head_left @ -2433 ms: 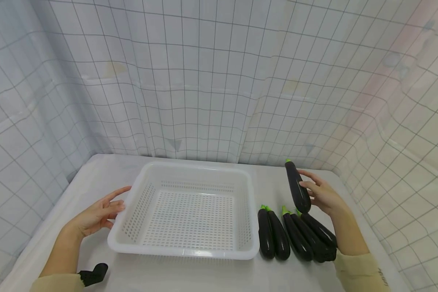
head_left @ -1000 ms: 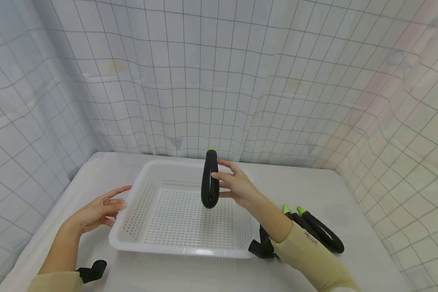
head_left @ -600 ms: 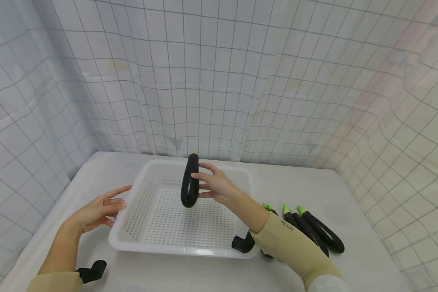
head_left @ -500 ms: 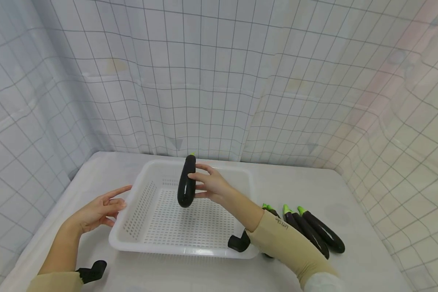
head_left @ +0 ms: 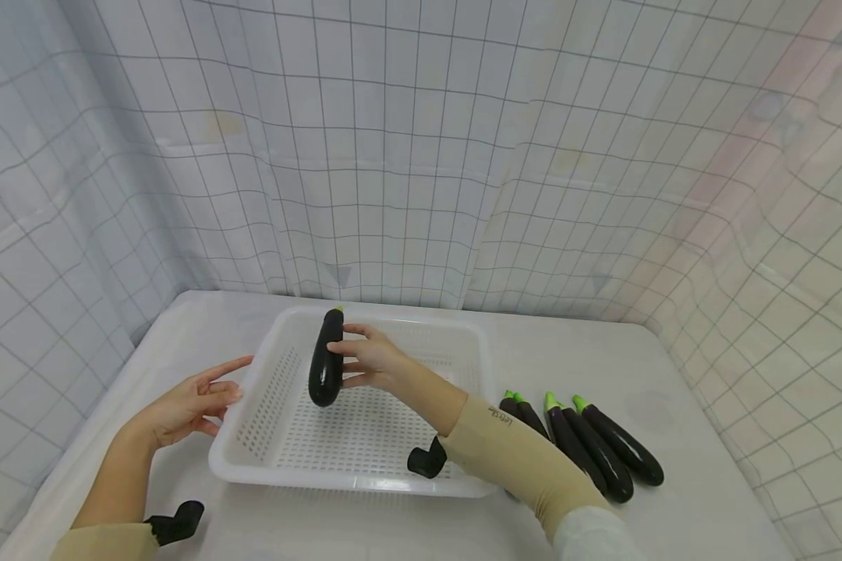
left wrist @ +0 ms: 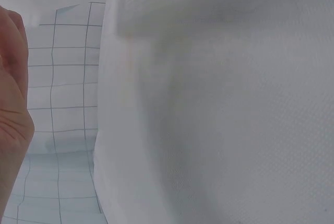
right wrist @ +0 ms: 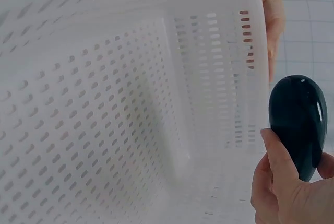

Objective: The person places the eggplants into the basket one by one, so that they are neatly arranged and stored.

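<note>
My right hand (head_left: 373, 358) pinches a dark, glossy eggplant (head_left: 325, 366) with a green stem between thumb and fingers. It holds the eggplant tilted above the left part of a white perforated plastic basket (head_left: 365, 484). In the right wrist view the rounded end of the eggplant (right wrist: 297, 114) shows near the basket wall. My left hand (head_left: 189, 405) rests at the outside of the basket's left rim, index finger extended along it and the other fingers loosely bent. Only the edge of the left hand (left wrist: 11, 88) shows in the left wrist view.
Several more eggplants (head_left: 627, 444) lie side by side on the white table (head_left: 568, 351), right of the basket; the right sleeve (head_left: 512, 452) partly hides some. Black wrist mounts (head_left: 175, 523) sit by both sleeves. A white gridded curtain (head_left: 421, 156) surrounds the table.
My right hand took the eggplant from above the group on the right, carried it left over the basket, and now holds it slightly lower. The left hand has stayed at the rim.
</note>
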The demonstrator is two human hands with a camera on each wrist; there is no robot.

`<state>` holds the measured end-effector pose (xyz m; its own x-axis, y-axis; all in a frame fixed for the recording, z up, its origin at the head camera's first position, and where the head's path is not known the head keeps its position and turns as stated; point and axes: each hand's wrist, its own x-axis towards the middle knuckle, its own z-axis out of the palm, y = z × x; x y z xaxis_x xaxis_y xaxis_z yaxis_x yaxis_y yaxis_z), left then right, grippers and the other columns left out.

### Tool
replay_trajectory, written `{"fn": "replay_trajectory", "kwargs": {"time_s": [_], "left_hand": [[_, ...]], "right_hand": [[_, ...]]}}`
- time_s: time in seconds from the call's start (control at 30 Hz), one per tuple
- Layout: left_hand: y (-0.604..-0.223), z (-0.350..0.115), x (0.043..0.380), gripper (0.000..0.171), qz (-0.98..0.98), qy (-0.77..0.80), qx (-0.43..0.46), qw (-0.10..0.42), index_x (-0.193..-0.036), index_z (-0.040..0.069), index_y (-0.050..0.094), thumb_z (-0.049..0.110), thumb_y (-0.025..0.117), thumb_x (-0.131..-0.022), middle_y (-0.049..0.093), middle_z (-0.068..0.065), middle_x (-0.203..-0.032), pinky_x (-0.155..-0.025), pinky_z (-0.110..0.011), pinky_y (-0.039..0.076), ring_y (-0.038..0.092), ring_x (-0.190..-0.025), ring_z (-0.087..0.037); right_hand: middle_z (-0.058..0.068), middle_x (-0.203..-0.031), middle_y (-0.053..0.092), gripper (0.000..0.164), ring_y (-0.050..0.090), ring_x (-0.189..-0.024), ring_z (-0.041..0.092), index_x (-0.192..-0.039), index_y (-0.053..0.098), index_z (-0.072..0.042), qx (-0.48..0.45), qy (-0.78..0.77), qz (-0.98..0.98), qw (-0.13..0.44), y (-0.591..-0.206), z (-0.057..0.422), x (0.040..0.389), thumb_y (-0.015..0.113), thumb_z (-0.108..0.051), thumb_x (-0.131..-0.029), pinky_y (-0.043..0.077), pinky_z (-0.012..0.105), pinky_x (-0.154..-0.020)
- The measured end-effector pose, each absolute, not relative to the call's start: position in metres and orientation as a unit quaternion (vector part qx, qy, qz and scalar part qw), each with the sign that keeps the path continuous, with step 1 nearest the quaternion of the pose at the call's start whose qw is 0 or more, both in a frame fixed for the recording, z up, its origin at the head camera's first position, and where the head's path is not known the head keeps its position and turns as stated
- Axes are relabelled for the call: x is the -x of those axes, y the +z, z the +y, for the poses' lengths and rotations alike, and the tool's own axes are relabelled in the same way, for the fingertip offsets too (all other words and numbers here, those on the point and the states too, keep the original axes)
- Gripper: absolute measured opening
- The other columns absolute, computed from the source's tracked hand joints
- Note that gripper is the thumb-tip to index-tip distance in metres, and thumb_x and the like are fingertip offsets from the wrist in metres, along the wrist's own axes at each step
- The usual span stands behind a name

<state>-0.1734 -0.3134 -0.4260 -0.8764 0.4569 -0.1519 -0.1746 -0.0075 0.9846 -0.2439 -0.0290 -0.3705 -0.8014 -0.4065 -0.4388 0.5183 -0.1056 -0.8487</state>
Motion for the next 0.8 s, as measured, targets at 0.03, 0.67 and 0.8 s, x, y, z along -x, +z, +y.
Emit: {"fn": "replay_trajectory", "kwargs": {"time_s": [0.03,0.67,0.8], "left_hand": [[-0.426,-0.313,0.173,0.049,0.669,0.701,-0.105,0.224,-0.126,0.042,0.044,0.005,0.045,-0.095,0.065,0.005,-0.093,-0.061,-0.037,0.056,0.065,-0.075,-0.014],[-0.425,-0.311,0.171,0.048,0.687,0.686,-0.097,0.222,-0.129,0.042,0.041,0.007,0.046,-0.096,0.065,0.006,-0.092,-0.058,-0.032,0.056,0.065,-0.074,-0.015],[-0.424,-0.312,0.171,0.049,0.687,0.685,-0.098,0.221,-0.128,0.043,0.041,0.007,0.046,-0.096,0.064,0.006,-0.091,-0.058,-0.032,0.056,0.065,-0.074,-0.014]], "right_hand": [[0.015,-0.108,0.057,0.052,0.057,-0.102,0.038,-0.131,0.043,-0.013,-0.046,-0.738,0.596,0.315,-0.372,-0.032,0.244,0.063,-0.003,-0.084,0.045,0.058,-0.084],[0.019,-0.104,0.055,0.048,0.053,-0.104,0.043,-0.125,0.04,-0.013,-0.047,-0.682,0.624,0.377,-0.405,-0.067,0.24,0.061,0.002,-0.085,0.04,0.065,-0.085],[0.018,-0.103,0.054,0.048,0.054,-0.103,0.041,-0.126,0.04,-0.014,-0.048,-0.669,0.633,0.387,-0.409,-0.07,0.24,0.061,0.001,-0.085,0.041,0.063,-0.086]]}}
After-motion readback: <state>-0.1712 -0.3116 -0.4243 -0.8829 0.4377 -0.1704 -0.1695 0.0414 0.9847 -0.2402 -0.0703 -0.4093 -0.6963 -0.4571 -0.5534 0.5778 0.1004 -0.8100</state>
